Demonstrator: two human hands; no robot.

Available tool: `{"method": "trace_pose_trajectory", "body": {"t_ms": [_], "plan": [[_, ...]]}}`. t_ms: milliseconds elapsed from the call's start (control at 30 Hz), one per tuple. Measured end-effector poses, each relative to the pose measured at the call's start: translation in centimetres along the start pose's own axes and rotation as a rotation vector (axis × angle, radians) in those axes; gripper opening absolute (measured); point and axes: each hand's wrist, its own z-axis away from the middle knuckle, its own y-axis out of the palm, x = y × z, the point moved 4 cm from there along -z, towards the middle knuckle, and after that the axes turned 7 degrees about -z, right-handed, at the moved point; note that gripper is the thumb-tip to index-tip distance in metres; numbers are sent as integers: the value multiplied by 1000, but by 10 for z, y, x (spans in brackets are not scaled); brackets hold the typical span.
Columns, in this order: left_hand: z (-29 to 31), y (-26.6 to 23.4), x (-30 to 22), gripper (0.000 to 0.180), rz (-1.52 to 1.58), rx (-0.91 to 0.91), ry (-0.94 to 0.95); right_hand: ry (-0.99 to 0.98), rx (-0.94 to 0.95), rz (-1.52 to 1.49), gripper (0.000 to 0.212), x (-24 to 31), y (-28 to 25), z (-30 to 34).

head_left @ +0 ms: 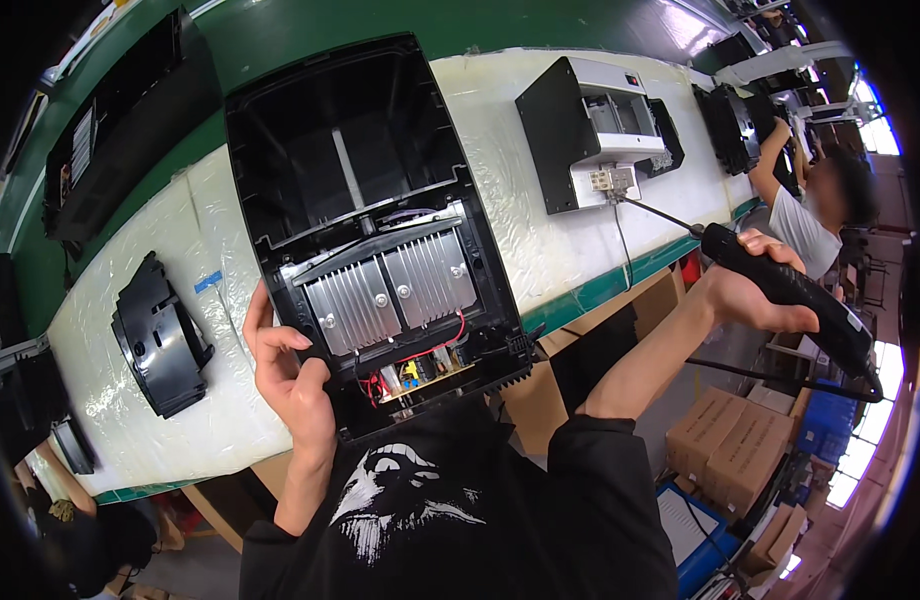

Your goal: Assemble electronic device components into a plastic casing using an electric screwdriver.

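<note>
In front of me on the bench stands a black plastic housing [345,140], its inside showing. Two finned silver heat sinks [390,285] sit in its lower half, fixed with several screws. Below them a circuit board [420,375] shows yellow parts and red wires. My left hand [292,360] grips the housing's left edge with bent fingers. To the right, my right hand [755,285] is wrapped round a black electric screwdriver [795,295]. Its long bit reaches the front outlet of a grey and black screw feeder [590,130]; exact contact at the tip is too small to tell.
A curved black plastic part [163,335] lies on the film-covered bench mat [230,410] at left, near blue tape [209,282]. A long black housing [130,120] stands at the far left. Cardboard boxes [730,445] are at lower right. A co-worker [815,215] works at far right.
</note>
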Motion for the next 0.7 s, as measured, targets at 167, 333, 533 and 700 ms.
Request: {"method": "trace_pose_trajectory", "body": {"t_ms": [167, 333, 533, 700], "plan": [[-1, 3, -3, 26, -7, 9, -12, 148, 95, -15, 80, -18, 9, -8], [-3, 2, -1, 27, 5, -1, 1, 222, 149, 76, 71, -47, 46, -37], [0, -2, 0, 28, 35, -7, 0, 214, 308, 225, 44, -75, 110, -51], [2, -5, 5, 27, 45, -4, 44, 369, 376, 231, 42, -87, 99, -33]]}}
